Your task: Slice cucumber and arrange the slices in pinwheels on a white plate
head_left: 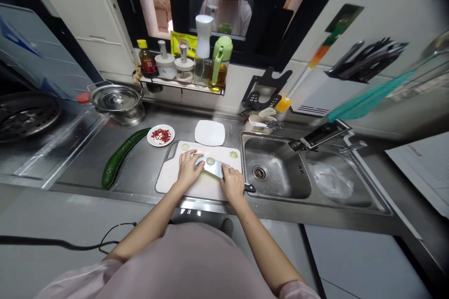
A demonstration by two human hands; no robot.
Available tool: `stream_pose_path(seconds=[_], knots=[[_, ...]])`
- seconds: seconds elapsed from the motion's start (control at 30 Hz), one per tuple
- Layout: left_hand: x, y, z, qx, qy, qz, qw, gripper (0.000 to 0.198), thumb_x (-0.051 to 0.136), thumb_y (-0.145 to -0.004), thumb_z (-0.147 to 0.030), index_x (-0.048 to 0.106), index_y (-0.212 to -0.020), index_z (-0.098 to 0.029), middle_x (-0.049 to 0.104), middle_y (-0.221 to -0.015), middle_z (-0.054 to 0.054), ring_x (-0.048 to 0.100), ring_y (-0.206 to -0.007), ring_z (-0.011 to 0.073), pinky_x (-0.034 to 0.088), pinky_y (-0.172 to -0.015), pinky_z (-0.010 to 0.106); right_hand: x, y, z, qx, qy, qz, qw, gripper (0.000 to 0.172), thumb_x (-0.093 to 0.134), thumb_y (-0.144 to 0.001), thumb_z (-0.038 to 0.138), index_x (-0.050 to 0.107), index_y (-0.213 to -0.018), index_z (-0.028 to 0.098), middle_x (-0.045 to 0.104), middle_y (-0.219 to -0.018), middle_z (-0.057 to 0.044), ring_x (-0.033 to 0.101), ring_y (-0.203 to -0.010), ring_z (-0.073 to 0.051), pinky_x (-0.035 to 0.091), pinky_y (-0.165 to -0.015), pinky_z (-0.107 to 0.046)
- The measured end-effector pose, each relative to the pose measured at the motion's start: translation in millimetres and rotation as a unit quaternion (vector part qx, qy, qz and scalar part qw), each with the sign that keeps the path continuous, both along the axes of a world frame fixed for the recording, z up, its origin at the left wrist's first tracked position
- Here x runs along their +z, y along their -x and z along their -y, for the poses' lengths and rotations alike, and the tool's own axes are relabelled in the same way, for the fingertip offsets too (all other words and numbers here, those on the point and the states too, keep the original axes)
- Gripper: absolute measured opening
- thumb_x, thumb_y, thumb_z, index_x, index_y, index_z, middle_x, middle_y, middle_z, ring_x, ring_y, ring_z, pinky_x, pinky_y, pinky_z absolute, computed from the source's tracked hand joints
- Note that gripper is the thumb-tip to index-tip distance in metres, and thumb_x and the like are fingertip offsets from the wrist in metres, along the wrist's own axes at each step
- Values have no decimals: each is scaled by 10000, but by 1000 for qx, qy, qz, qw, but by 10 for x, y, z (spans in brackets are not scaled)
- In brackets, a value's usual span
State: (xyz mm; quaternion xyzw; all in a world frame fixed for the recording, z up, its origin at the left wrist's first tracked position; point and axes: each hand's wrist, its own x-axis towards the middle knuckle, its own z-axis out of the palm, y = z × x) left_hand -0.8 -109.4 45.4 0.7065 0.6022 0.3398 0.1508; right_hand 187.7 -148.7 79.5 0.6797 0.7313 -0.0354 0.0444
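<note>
Knife (pixel 216 169), its handle (pixel 249 188) mostly hidden by the grasping right hand (pixel 233 182), left hand (pixel 188 168) at the other end, grip unclear

1. on the wall rack (pixel 182 87): yellow-capped bottle (pixel 148 60), two white-lidded jars (pixel 166 67), white-topped dispenser (pixel 203 37), green-topped oil bottle (pixel 220 63).
2. behind the jars, upright: bright yellow packet (pixel 178 44).
3. toward the back left of the steel counter (pixel 82 154): steel pot (pixel 128 116), with small red thing (pixel 83 97) just beside.
4. on the right: two-basin steel sink (pixel 284 173), dark tap (pixel 321 135) above, crumpled clear plastic bag (pixel 331 182) in the right-hand basin.
5. higher up: long-handled brush (pixel 309 67), pale holder (pixel 326 96) with black utensils (pixel 366 58), teal cloth (pixel 375 96).
</note>
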Motion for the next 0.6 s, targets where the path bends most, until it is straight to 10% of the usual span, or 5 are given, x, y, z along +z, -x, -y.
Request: stream_pose_path(seconds=[0.23, 0.43, 0.6], knots=[[135, 6, -164, -122, 109, -52, 985, 255, 584, -843, -396, 682, -1054, -293, 609, -1207, 59, 490, -1193, 281, 52, -1101, 647, 11, 0, 77, 48, -6, 10, 999, 480, 505, -909, 224, 446, -1385, 210, 618, -1047, -116, 522, -966, -231, 338, -817, -335], [70, 8, -330, -128, 139, 54, 981, 144, 607, -798, -298, 708, -867, -222, 689, -983, 42, 602, -981, 213, 380, -1008, 437, 3, -36, 90, 59, -6, 17, 998, 474, 469, -918, 198, 442, -1392, 209, 615, -1031, -118, 518, -951, -233, 343, -801, -341], [-226, 32, -521, -13, 193, 182, 964, 182, 581, -793, -286, 712, -878, -192, 708, -847, 32, 627, -745, 153, 484, -739, 270, -60, -110, 122, 46, 1, 18, 999, 479, 487, -911, 196, 449, -1388, 216, 622, -1034, -108, 524, -955, -224, 336, -809, -330]])
